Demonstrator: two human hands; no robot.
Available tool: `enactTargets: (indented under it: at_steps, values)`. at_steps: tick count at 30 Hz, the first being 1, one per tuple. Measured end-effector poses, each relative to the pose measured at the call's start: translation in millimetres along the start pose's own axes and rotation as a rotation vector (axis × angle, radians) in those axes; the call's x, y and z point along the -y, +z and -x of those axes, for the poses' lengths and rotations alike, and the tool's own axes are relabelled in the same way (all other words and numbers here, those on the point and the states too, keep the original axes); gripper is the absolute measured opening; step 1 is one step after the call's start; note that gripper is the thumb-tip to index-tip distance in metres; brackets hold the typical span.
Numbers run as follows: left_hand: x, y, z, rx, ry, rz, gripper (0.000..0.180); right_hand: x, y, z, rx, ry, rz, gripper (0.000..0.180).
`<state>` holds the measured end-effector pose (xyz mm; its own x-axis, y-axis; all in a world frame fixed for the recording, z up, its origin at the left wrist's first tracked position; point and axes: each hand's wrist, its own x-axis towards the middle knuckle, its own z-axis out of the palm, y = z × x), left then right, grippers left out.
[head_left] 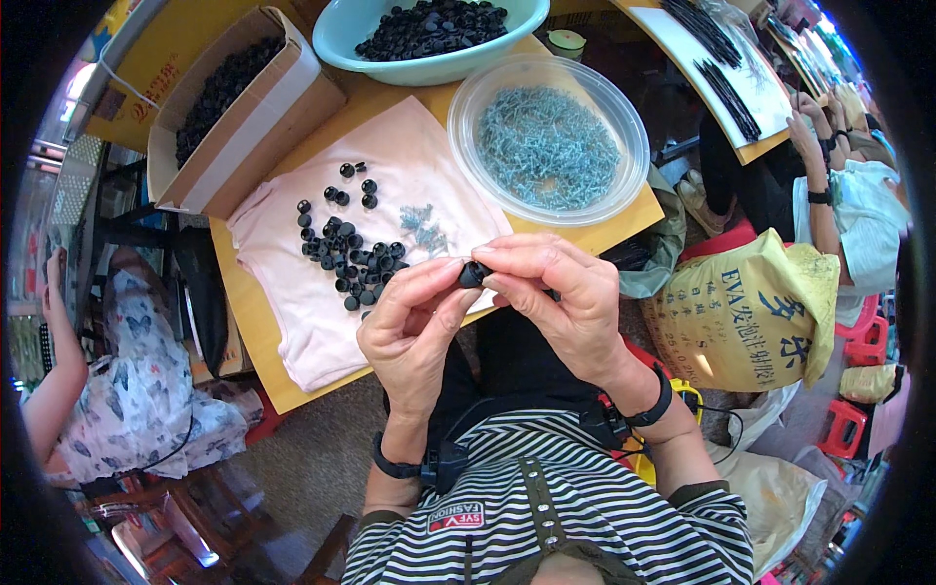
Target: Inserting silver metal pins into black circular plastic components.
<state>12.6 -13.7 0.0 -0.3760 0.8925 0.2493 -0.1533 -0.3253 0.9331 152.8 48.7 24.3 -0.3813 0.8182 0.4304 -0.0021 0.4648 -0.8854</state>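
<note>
Above the table's near edge, my left hand [414, 310] and my right hand [558, 297] meet, each pinching the same small black plastic cap [472, 274]. A bit of something dark also shows by the curled fingers of my right hand; its kind is hidden. On a pale pink cloth [302, 244] left of my hands lie several loose black caps [351, 255], some hollow side up. A small heap of silvery-blue screws [422, 228] rests on the cloth just beyond my fingers.
A clear round tub [636, 161] of screws stands at the far right of the yellow table [255, 331]. Behind the cloth are a light-blue basin [336, 44] and a cardboard box [258, 136], both holding black parts. A yellow sack [731, 322] stands right. Other people sit on both sides.
</note>
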Motion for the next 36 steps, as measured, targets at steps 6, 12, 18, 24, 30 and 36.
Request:
enactTargets:
  at_steps: [6, 12, 18, 24, 30, 36]
  values:
    - [2.4, -1.4, -1.1, 0.012, -0.011, 0.059, 0.026, 0.2, 0.3, 0.0, 0.001, -0.003, 0.008, 0.02]
    - [2.8, -2.2, -3.1, 0.011, -0.047, 0.135, 0.026, 1.2, 3.6, 1.4, -0.015, 0.199, -0.239, 0.02]
    - [2.0, -1.7, -4.2, 0.008, -0.049, 0.164, 0.027, 2.4, 2.9, -1.2, -0.01, -0.002, 0.021, 0.021]
    - [3.6, -3.1, -3.0, -0.013, -0.052, 0.16, 0.028, 2.4, 1.9, -4.8, -0.011, -0.212, 0.213, 0.024]
    - [4.0, -5.6, -4.1, -0.004, -0.017, 0.046, 0.027, 8.6, -2.3, -1.2, 0.027, 0.092, -0.007, 0.021]
    - [-4.5, 4.3, -7.9, 0.008, -0.027, 0.025, 0.026, -3.4, -20.9, -9.0, -0.059, 0.559, -0.862, 0.025]
